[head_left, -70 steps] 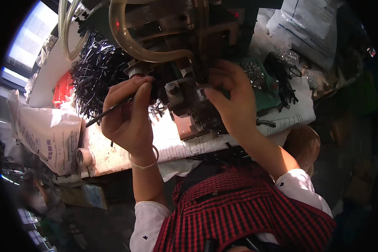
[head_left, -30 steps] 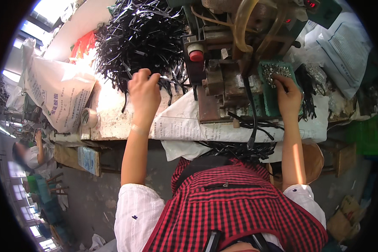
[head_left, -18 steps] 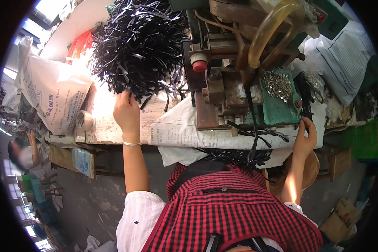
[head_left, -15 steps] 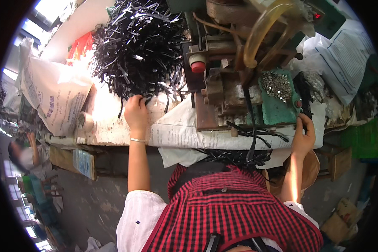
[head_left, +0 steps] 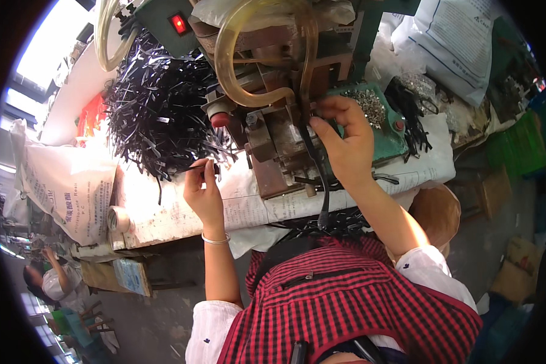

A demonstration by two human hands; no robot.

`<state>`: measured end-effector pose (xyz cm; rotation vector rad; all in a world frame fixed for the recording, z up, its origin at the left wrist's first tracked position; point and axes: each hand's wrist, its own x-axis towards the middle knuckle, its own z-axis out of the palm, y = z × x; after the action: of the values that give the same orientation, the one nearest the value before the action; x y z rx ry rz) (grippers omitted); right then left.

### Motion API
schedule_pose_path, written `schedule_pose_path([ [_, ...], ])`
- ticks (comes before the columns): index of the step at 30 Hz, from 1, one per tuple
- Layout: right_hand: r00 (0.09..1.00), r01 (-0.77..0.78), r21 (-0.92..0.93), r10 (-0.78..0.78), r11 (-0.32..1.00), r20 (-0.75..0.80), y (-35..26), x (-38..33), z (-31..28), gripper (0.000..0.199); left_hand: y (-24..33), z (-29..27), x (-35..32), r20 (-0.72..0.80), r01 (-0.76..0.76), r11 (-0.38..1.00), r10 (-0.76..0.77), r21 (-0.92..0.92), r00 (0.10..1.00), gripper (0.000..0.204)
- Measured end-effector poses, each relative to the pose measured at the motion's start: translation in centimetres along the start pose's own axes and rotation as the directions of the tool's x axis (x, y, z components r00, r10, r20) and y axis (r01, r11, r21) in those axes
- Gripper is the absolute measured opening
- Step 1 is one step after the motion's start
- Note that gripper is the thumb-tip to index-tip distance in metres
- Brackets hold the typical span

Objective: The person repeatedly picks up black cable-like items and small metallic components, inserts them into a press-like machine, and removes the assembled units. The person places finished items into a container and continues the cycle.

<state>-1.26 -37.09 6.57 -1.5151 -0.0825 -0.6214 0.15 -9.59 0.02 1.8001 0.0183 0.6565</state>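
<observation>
While the desk [head_left: 182, 212], covered in printed paper sheets, is taken up mostly by a worn metal press machine [head_left: 273, 121] with yellowish hoses looped over it, a big tangled heap of black strips [head_left: 158, 115] is seen piled to the machine's left and a green tray of small silvery metal pieces [head_left: 370, 109] just to its right. A much smaller bunch of black strips [head_left: 412, 115] is laid beyond the tray, so only a small share of the stock appears to be worked and the bulk of the heap looks left to do; that is judged from the two piles alone. The right hand [head_left: 346, 151] is held up against the front of the machine beside the tray, its fingers curled and pressed together at the working point; whether a piece is gripped there cannot be told. The left hand [head_left: 203, 191] is raised at the foot of the heap, thumb and forefinger pinched on a single black strip [head_left: 194, 168], which is held level, just clear of the pile and not yet at the machine.
</observation>
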Motion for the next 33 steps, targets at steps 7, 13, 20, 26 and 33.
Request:
schedule_pose_path([
  [7,0.987,-0.158,0.219,0.153,0.963,0.039,-2.5,0.2,0.9,0.041,13.0,2.9,-0.4,0.154,-0.661,0.74,0.672,-0.123,0.724,0.024],
  [13,0.969,-0.1,0.053,0.085,0.994,0.232,-6.5,-0.5,-1.1,0.059,14.0,6.9,-1.8,0.349,-0.897,0.423,0.866,-0.131,0.358,0.023],
  [20,0.975,-0.095,-0.465,-0.012,0.88,-0.222,5.7,1.4,-13.1,0.036,12.1,8.8,-1.5,0.317,-0.931,0.353,0.897,-0.093,0.308,0.023],
  [26,1.0,0.021,-0.884,-0.015,0.467,0.016,4.7,-0.4,-11.0,0.012,11.9,9.0,-1.7,0.296,-0.923,0.377,0.892,-0.075,0.34,0.021],
  [33,0.997,0.079,-0.959,-0.023,0.273,0.076,5.4,0.7,-9.0,0.012,12.8,5.4,-4.8,0.454,-0.724,0.689,0.658,-0.04,0.601,0.036],
])
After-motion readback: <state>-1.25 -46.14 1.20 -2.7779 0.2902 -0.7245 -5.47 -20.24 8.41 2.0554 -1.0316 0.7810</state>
